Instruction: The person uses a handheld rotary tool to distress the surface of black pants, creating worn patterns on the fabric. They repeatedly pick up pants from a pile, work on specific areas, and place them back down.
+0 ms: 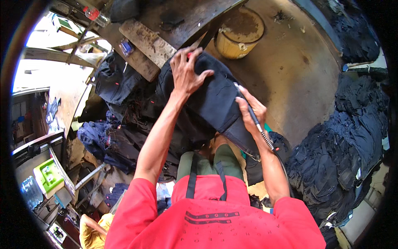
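Dark denim jeans (209, 93) are drawn over a support in front of me, and the lower end hangs toward my knees. My left hand (185, 75) lies on the far left part of the cloth, its fingers spread and the thumb out to the right. A small red spot shows by its fingertips. At the right edge of the denim, my right hand (253, 110) is closed around a pen-shaped handpiece (256, 123). A coiled spring sleeve and a cord run from it along my forearm. Its tip points at the cloth; contact is hard to tell.
A yellow bucket (238, 49) stands beyond the jeans. Wooden boards (147, 41) lie at the far left, with a bottle (96, 16) behind. Dark garments are heaped at left (118, 81) and right (340, 153). A person in yellow (94, 232) is at lower left.
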### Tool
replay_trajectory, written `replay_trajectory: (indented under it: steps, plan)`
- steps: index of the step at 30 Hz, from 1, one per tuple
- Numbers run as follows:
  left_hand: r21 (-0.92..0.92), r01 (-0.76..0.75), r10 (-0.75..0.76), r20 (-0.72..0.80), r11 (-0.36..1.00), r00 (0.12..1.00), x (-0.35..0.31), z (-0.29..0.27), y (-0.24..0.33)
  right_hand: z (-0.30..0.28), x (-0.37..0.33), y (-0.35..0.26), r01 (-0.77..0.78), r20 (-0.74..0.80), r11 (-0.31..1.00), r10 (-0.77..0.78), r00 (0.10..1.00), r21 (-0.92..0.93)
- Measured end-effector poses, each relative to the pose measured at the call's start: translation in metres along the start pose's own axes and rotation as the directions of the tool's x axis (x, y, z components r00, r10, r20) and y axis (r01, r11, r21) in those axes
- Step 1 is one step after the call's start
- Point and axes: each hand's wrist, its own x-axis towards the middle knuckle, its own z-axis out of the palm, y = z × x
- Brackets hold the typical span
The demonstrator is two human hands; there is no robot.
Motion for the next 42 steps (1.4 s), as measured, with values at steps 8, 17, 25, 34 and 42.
replay_trajectory:
  steps: [8, 17, 25, 34, 42]
  plan:
    - [-0.069, -0.029, 0.035, 0.088, 0.997, 0.995, 0.014, 0.022, -0.039, 0.074, 0.062, 0.023, 0.323, 0.131, 0.946, -0.318, 0.939, -0.022]
    - [-0.09, -0.027, 0.035, 0.092, 0.996, 0.995, 0.01, 0.032, -0.055, 0.087, 0.069, 0.045, 0.345, 0.211, 0.939, -0.333, 0.919, -0.022]
    - [-0.031, 0.001, 0.004, 0.154, 1.0, 0.988, 0.015, 0.024, -0.046, 0.09, 0.072, 0.042, 0.343, 0.233, 0.939, -0.331, 0.914, -0.01]
    - [-0.128, 0.081, -0.063, 0.134, 0.988, 0.989, 0.015, 0.026, -0.045, 0.085, 0.065, 0.042, 0.318, 0.241, 0.948, -0.304, 0.922, -0.025]
    - [-0.123, 0.072, -0.054, 0.141, 0.99, 0.989, 0.012, 0.027, -0.046, 0.074, 0.057, 0.044, 0.292, 0.251, 0.956, -0.276, 0.928, -0.029]
